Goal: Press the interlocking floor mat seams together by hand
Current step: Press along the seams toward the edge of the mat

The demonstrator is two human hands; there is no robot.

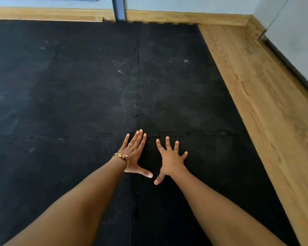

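Black interlocking floor mats cover most of the floor. A vertical puzzle seam runs away from me, and a horizontal seam crosses it just beyond my fingertips. My left hand lies flat, palm down, on the mat at the crossing, fingers together and thumb out to the right. It wears a ring and a gold wristwatch. My right hand rests palm down just right of the vertical seam with fingers spread wide. Neither hand holds anything.
Bare wooden floor runs along the mats' right edge and shows as a strip at the back. A dark metal post stands at the back edge by the pale wall. A grey wall or cabinet rises at the right.
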